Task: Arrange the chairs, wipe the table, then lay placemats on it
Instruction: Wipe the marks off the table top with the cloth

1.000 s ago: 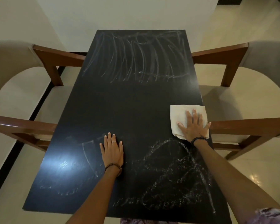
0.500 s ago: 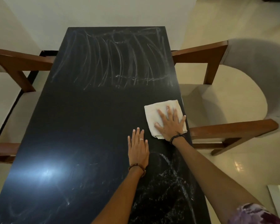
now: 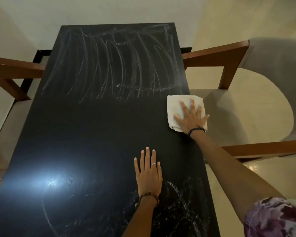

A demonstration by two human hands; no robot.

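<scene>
Cloth point(image 3: 178, 106) now sits farther up the bench point(image 3: 96, 127) than a second ago, pressed flat under the right hand point(image 3: 190, 117), fingers spread apart, just below the far streaks point(image 3: 120, 62). Left hand point(image 3: 149, 171) rests flat nearer on the bench, fingers straight and close together. Wiping is midway, I reckon; chairs point(image 3: 246, 86) flank the bench, and no placemats are visible.
</scene>
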